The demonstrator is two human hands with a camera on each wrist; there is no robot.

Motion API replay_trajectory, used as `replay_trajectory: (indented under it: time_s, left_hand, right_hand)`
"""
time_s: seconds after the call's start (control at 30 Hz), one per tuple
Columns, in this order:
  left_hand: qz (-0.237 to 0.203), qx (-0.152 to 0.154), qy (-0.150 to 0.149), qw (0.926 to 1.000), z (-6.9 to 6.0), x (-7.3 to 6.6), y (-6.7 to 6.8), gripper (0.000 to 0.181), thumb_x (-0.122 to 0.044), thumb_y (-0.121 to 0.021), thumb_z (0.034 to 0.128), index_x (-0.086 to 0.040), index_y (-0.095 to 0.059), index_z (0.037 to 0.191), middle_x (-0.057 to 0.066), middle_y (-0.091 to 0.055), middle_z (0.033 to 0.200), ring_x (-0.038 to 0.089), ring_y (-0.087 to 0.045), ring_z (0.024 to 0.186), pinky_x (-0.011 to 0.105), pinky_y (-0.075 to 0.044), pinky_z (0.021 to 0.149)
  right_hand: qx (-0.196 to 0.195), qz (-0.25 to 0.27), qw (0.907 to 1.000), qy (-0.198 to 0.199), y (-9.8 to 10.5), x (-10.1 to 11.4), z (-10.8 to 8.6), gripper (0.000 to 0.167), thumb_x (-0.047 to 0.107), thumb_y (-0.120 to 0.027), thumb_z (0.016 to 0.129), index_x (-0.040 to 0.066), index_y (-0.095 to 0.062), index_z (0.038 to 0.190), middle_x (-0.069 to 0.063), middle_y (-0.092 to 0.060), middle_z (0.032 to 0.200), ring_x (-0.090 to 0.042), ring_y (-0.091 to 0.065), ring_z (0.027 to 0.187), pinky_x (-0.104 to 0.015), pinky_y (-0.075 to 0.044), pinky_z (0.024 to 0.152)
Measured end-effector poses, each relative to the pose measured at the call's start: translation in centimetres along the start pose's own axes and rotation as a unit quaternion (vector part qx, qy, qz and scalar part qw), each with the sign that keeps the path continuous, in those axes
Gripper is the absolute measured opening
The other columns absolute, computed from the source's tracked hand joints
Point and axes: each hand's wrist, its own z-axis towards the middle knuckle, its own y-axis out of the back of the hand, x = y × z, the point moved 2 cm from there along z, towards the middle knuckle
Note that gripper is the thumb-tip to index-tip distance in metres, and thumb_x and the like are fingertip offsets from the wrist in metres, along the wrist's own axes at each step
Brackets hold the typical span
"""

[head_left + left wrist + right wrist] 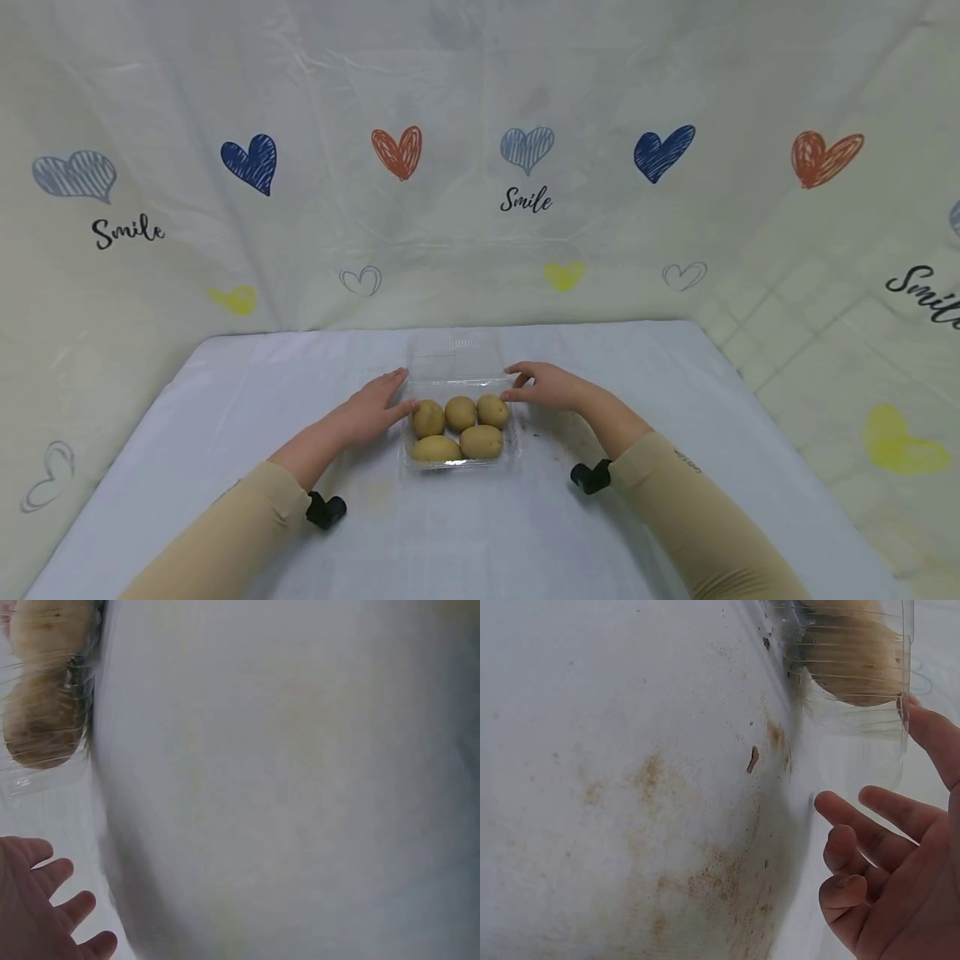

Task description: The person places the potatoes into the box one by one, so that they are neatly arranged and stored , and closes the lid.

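A clear plastic clamshell box lies on the table with its transparent lid folded back, away from me. Inside, several potatoes rest in two rows. My left hand is at the box's left side, thumb by the rim and fingertips near the lid's corner. In the left wrist view, the fingers of that hand are spread. On the opposite side, my right hand has its thumb at the rim. The right wrist view shows the thumb against the box edge and the other fingers loosely bent, holding nothing.
A white cloth covers the table. Brown dirt smudges and a small brown crumb lie to the right of the box. Behind the table hangs a pale curtain printed with hearts and the word Smile.
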Motion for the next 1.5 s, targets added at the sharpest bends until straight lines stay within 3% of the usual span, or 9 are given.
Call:
replay_trajectory:
  time_s: [0.17,0.33,0.6,0.8,0.93,1.1,1.23,1.5]
  left_hand:
    - [-0.012,-0.008,-0.007,0.9999,-0.1,-0.2,0.0,0.085,-0.058,-0.043,0.1004,0.000,-0.018,0.157,0.018,-0.021,0.162,0.037,-0.018,0.149,0.052,-0.018,0.119]
    - [-0.081,-0.010,-0.002,0.9967,-0.3,-0.6,0.1,0.082,-0.049,-0.050,0.1014,0.000,-0.014,0.158,0.022,-0.020,0.161,0.040,-0.016,0.148,0.054,-0.016,0.119]
    - [-0.186,-0.036,0.016,0.9818,-0.7,-1.0,0.7,0.073,-0.038,-0.054,0.1025,-0.006,-0.019,0.158,0.018,-0.028,0.159,0.038,-0.026,0.146,0.057,-0.024,0.115]
    - [-0.255,-0.049,0.012,0.9655,-2.1,-1.8,1.4,0.067,-0.040,-0.053,0.1024,-0.007,-0.028,0.155,0.016,-0.035,0.156,0.035,-0.033,0.143,0.055,-0.032,0.113]
    - [-0.267,-0.036,0.035,0.9625,-3.6,-2.2,1.4,0.069,-0.047,-0.054,0.1001,-0.011,-0.032,0.154,0.017,-0.036,0.155,0.037,-0.034,0.142,0.056,-0.034,0.111]
    - [-0.283,-0.022,0.043,0.9580,-5.2,-2.2,0.9,0.063,-0.038,-0.056,0.1010,-0.017,-0.032,0.155,0.014,-0.034,0.157,0.038,-0.031,0.143,0.059,-0.033,0.110]
    - [-0.289,-0.022,0.030,0.9566,-6.2,-2.5,0.5,0.059,-0.023,-0.055,0.1015,-0.020,-0.032,0.156,0.008,-0.029,0.160,0.035,-0.030,0.145,0.058,-0.029,0.113]
    - [-0.273,-0.017,0.046,0.9609,-8.1,-3.0,-0.2,0.057,-0.010,-0.048,0.1000,-0.025,-0.036,0.154,0.008,-0.029,0.159,0.037,-0.031,0.143,0.060,-0.032,0.110]
  right_hand:
    - [-0.011,-0.004,0.9999,0.006,0.1,0.1,0.0,0.068,0.049,-0.067,0.092,0.010,-0.049,0.145,-0.007,-0.063,0.124,-0.028,-0.055,0.120,-0.048,-0.047,0.097]
    - [-0.031,0.002,0.9992,0.026,0.1,0.0,0.0,0.064,0.045,-0.068,0.093,0.008,-0.052,0.142,-0.006,-0.065,0.121,-0.024,-0.058,0.108,-0.042,-0.049,0.089]
    - [-0.058,0.033,0.9962,0.055,0.5,0.4,-1.0,0.060,0.039,-0.068,0.094,0.008,-0.051,0.143,-0.008,-0.066,0.122,-0.018,-0.056,0.086,-0.033,-0.048,0.071]
    - [-0.050,0.051,0.9950,0.070,1.0,0.7,-2.3,0.061,0.038,-0.070,0.093,0.008,-0.052,0.143,-0.013,-0.064,0.125,-0.018,-0.057,0.088,-0.032,-0.049,0.070]
    - [-0.046,0.048,0.9957,0.064,1.1,0.5,-3.4,0.060,0.040,-0.072,0.090,0.009,-0.056,0.138,-0.010,-0.063,0.125,-0.019,-0.056,0.094,-0.033,-0.049,0.073]
    - [-0.032,0.043,0.9972,0.052,1.0,0.1,-4.6,0.063,0.044,-0.075,0.087,0.015,-0.056,0.140,-0.002,-0.061,0.126,-0.017,-0.054,0.095,-0.032,-0.048,0.073]
    - [-0.020,0.042,0.9962,0.074,0.7,-0.1,-5.3,0.060,0.042,-0.074,0.088,0.019,-0.056,0.141,-0.001,-0.062,0.123,-0.017,-0.056,0.089,-0.032,-0.048,0.071]
    - [0.005,0.037,0.9930,0.112,0.1,-0.8,-6.5,0.052,0.036,-0.071,0.092,0.023,-0.057,0.140,-0.002,-0.065,0.120,-0.016,-0.055,0.085,-0.029,-0.048,0.068]
